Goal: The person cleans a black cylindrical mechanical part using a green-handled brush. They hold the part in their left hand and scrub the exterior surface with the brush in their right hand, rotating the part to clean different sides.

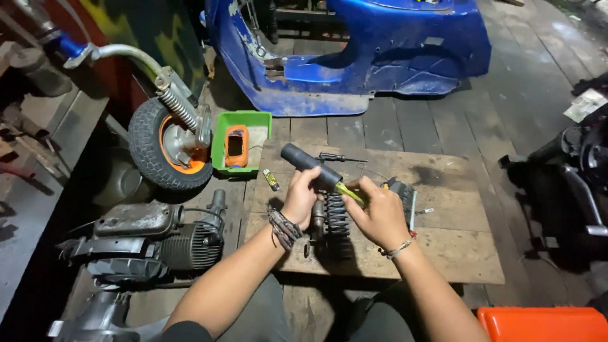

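My left hand (299, 197) grips a black cylindrical handle grip (308, 163), tilted up to the left. My right hand (379, 214) pinches a thin yellow-green piece (349, 191) that sticks out of the grip's lower end. Both hands hover over a black coil-spring shock absorber (335, 216) lying on a wooden board (449, 240). A screwdriver (339, 158) rests on the board behind the hands.
A blue scooter body (354, 57) stands at the back. At the left are a small wheel with an orange rim and fork (170, 142), a green tray holding an orange part (239, 142), and a dark engine (152, 244). An orange box (544, 323) sits bottom right.
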